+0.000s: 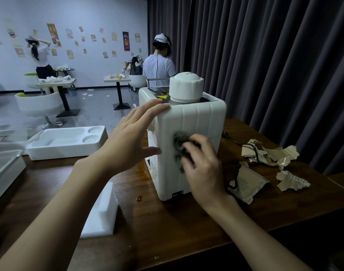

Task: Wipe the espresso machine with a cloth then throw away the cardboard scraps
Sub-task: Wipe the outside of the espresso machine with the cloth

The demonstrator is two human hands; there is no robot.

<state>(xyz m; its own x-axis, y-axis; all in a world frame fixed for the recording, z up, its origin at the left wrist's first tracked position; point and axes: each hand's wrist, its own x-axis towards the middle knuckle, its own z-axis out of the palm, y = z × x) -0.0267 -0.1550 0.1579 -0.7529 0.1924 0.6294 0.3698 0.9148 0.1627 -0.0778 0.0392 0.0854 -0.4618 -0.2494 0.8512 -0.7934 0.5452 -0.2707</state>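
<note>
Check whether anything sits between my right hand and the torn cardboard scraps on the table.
No solid object blocks the way across the brown wooden table. But the right hand holds the dark grey cloth against the white espresso machine, and its black power cord lies across the torn brown cardboard scraps.

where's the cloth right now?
Head view, centre: the cloth is held by the right hand against the near side of the espresso machine, left of the cardboard scraps.
</note>
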